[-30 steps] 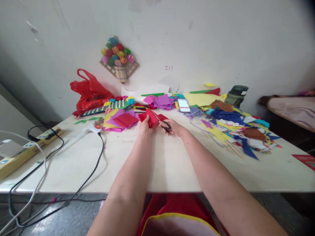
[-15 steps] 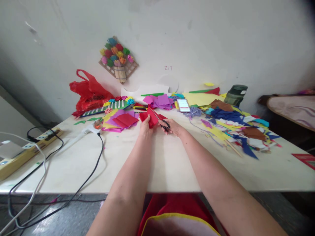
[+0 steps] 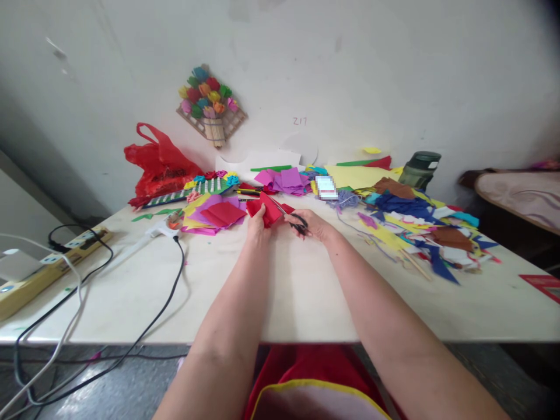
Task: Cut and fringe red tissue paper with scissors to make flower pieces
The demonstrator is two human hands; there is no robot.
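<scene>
Folded red paper is pinched between the thumb and fingers of my left hand, over the middle of the table. My right hand is closed round the black handles of a pair of scissors. The scissors' blades point up and left, along the right side of the red paper. Another bit of red paper shows just behind the blades. Left of my left hand lie red, purple and yellow sheets.
On the white table, a heap of coloured scraps lies right, a green bottle behind it. A red plastic bag stands back left. A power strip with cables and a glue gun are left. A phone lies behind my hands.
My right hand has moved slightly right with the scissors, away from the red paper. The red paper in my left hand has tilted a little.
</scene>
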